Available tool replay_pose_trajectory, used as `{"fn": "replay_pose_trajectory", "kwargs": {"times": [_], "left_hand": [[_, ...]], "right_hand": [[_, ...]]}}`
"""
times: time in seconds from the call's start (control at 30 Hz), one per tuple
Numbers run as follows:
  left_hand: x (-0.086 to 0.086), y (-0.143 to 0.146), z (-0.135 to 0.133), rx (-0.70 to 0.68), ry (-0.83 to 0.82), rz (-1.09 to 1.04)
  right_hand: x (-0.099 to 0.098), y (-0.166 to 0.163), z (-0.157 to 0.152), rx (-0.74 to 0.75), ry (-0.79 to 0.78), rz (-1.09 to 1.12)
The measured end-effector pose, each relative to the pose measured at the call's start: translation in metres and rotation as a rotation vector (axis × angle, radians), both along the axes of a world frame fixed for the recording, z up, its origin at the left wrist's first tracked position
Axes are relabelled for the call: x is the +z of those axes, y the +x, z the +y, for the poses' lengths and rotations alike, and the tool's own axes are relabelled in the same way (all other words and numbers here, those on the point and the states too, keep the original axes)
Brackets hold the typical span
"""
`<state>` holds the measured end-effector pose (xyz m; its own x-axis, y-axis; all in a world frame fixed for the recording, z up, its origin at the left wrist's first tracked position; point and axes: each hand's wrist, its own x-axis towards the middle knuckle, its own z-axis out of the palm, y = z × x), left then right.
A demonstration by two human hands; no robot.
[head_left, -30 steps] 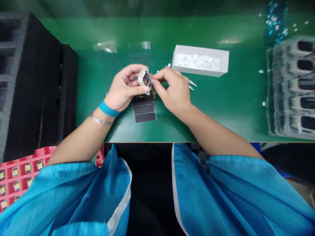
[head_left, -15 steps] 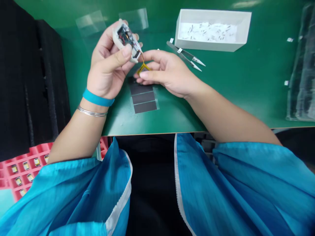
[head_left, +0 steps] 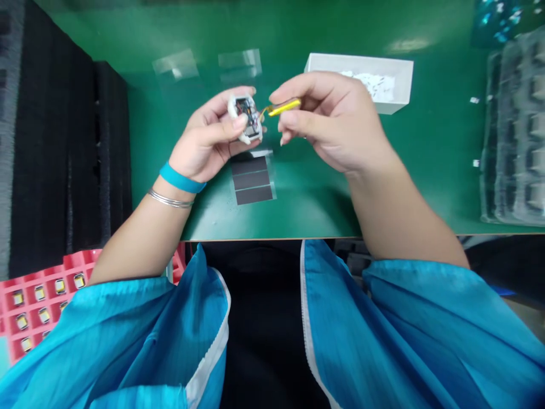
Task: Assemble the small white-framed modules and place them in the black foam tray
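My left hand (head_left: pixel 213 130) grips a small white device housing (head_left: pixel 247 120), its inner circuitry and wires facing up, with the thumb pressed on its near side. Thin wires run from the housing to a small battery pouch with yellow tape (head_left: pixel 284 107). That battery is pinched between the thumb and fingers of my right hand (head_left: pixel 332 116), just right of the housing and apart from it. Below the hands, black adhesive strips (head_left: pixel 252 180) on a clear backing lie on the green table (head_left: pixel 306 204).
A white box (head_left: pixel 394 85) with paper and small bits stands behind my right hand. Clear film pieces (head_left: pixel 239 63) lie at the back. Black foam blocks (head_left: pixel 63 147) line the left, above a pink tray (head_left: pixel 51 289) of small parts. Stacked clear trays (head_left: pixel 515 142) stand right.
My right hand has risen and moved right with the battery, now turned edge-on and out from the housing. My left hand has lowered and shifted right with the housing. The tweezers are no longer visible.
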<state>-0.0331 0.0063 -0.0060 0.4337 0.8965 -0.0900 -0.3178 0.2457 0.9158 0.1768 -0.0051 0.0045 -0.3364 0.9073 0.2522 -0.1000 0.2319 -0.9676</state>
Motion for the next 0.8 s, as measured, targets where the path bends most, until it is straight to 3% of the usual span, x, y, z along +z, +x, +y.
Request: {"fn": "replay_pose_trajectory", "kwargs": {"times": [0.1,0.17,0.43,0.8], "left_hand": [[-0.001,0.002,-0.002,-0.05,-0.046,0.066],[-0.002,0.002,-0.003,-0.077,-0.059,0.114],[-0.004,0.002,-0.005,-0.19,0.002,0.144],[-0.011,0.012,-0.004,-0.019,-0.06,0.254]], "right_hand": [[-0.003,-0.007,-0.004,-0.183,0.301,-0.122],[-0.005,-0.011,-0.007,-0.26,0.416,-0.233],[-0.013,-0.018,-0.008,-0.325,0.467,-0.488],[-0.023,-0.026,-0.003,-0.348,0.44,-0.589]]}}
